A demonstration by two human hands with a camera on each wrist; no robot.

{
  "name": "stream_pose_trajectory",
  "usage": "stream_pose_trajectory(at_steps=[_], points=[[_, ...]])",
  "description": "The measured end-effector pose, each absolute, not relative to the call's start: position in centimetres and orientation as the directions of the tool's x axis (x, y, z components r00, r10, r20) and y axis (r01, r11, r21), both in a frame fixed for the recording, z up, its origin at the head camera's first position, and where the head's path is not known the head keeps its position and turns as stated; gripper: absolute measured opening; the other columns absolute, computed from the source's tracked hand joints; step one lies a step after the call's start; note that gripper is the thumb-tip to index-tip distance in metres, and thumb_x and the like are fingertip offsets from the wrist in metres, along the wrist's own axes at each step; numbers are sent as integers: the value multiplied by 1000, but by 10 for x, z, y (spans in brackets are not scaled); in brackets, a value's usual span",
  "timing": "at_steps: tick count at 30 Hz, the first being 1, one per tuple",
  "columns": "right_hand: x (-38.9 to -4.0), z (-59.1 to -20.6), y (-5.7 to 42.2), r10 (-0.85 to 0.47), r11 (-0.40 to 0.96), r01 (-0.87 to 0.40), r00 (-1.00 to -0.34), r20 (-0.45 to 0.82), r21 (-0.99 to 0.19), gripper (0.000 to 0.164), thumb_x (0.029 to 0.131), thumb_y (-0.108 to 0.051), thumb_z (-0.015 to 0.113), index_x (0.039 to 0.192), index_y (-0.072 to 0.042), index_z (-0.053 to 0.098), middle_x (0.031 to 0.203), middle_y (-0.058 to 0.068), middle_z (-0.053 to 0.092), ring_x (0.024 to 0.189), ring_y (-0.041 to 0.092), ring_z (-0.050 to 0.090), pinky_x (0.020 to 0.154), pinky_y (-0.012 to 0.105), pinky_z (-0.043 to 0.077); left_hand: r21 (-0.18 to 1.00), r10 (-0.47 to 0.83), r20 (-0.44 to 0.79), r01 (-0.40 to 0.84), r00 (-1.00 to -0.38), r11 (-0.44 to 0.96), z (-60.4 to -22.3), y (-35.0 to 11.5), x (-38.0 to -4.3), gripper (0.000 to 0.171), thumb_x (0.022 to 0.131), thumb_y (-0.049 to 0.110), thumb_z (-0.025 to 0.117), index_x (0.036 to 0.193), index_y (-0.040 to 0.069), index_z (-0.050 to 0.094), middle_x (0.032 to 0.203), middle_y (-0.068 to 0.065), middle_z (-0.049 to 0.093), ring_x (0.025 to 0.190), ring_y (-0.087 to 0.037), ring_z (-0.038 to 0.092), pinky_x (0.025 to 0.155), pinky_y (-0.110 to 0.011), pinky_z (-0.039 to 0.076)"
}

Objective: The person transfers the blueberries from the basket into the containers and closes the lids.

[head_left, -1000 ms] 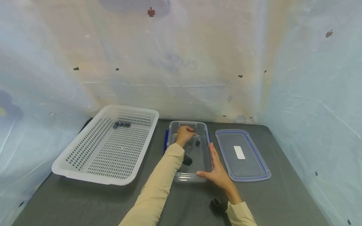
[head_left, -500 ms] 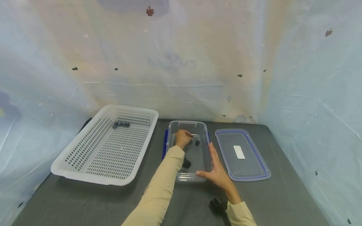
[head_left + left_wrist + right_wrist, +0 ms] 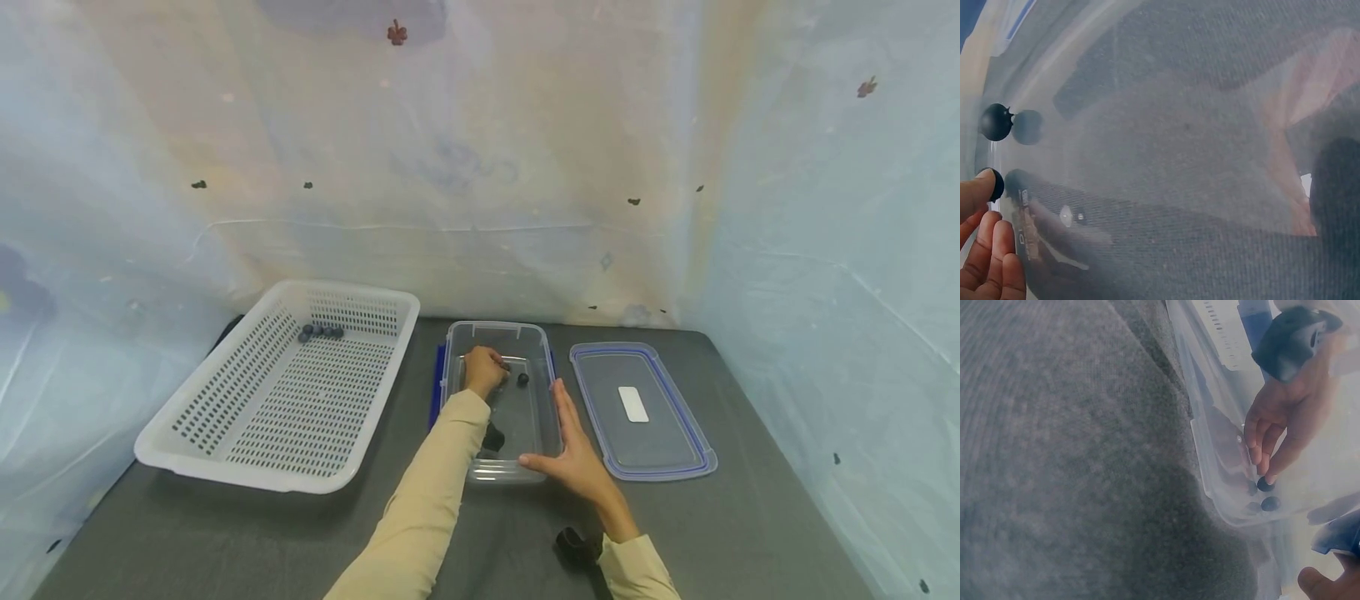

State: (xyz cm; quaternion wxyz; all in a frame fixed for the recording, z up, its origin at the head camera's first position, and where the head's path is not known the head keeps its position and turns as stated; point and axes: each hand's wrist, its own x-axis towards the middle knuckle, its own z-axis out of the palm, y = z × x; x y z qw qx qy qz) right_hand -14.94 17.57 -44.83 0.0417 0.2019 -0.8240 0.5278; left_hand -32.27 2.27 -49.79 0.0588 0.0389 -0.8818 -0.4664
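Inside the clear plastic container (image 3: 525, 433), my left hand (image 3: 483, 369) is lowered near the bottom. Its thumb and fingertips pinch a blueberry (image 3: 999, 184), visible in the left wrist view and also below the fingertips in the right wrist view. A second blueberry (image 3: 522, 379) lies on the container floor just beside it, its small crown showing in the left wrist view. My right hand (image 3: 579, 462) rests at the container's near right corner, fingers straight along the side wall and thumb spread over the front rim. It has no berry.
A white perforated basket (image 3: 157, 442) stands at the left, several blueberries (image 3: 322, 331) clustered at its far end. To the container's right lies a clear lid (image 3: 600, 400) with a blue seal. Blue side latches (image 3: 437, 379) hang off the container. A plastic sheet hangs behind the grey table (image 3: 765, 517).
My left hand has gone down and slightly left inside the container, fingertips now at its floor beside the lying blueberry. The right hand has kept its place at the corner.
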Motion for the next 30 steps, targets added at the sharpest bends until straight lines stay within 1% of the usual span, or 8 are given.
stream_pose_trajectory(at_steps=[2,8,15,20,21,25,28,30], points=[[-149,-448,175,-288,361,-375,-916,281,-854,115,70,-10,84,152,5,5,157,28,1,141,47,4,106,67,13,825,-139,49,-38,-989,564,-483,23,-309,17,69,-6,82,83,-3,71,83,-13,66,99,-34,54,88,-37,47],[-150,-451,175,-292,359,-374,-915,278,-855,115,70,-11,84,152,5,5,157,27,1,142,47,4,105,68,12,844,-156,-16,-96,-988,527,-470,19,-304,22,70,-3,83,89,-2,73,92,-16,67,109,-39,53,91,-41,47],[-166,-482,183,-283,389,-388,-913,292,-835,121,68,-16,87,156,-7,3,160,18,1,144,39,3,107,66,12,849,-120,37,-32,-992,527,-462,12,-308,20,72,1,82,90,-1,74,91,-13,70,109,-39,52,98,-45,40],[-172,-488,187,-288,409,-411,-905,312,-815,122,68,-28,88,156,-10,5,161,13,2,145,36,5,107,64,13,860,-77,-8,-46,-997,508,-450,6,-313,19,76,9,82,93,2,74,92,-9,71,113,-36,47,100,-46,36],[-172,-488,187,-289,413,-416,-904,316,-810,122,68,-30,87,156,-10,5,161,12,3,145,36,5,107,64,13,860,-70,-19,-52,-997,507,-451,5,-317,19,77,11,82,93,4,75,92,-8,71,113,-35,47,100,-46,36],[-172,-486,189,-296,449,-432,-898,326,-782,122,69,-35,86,157,-11,5,161,11,2,144,37,7,106,65,16,854,-7,52,40,-999,518,-471,0,-339,19,75,20,83,90,11,76,87,-1,71,103,-28,56,104,-43,30],[-171,-482,189,-302,458,-445,-892,336,-770,120,71,-35,85,156,-6,5,161,10,0,144,38,5,106,66,16,853,37,102,107,-994,511,-472,-1,-342,19,77,23,82,91,12,76,89,-1,71,92,-23,62,97,-37,39],[-171,-479,189,-306,462,-455,-887,345,-761,119,71,-34,84,155,-4,6,161,11,0,144,37,5,106,66,15,857,56,75,93,-996,507,-456,-2,-332,20,79,20,80,95,9,76,93,-4,71,92,-23,63,88,-36,47]])
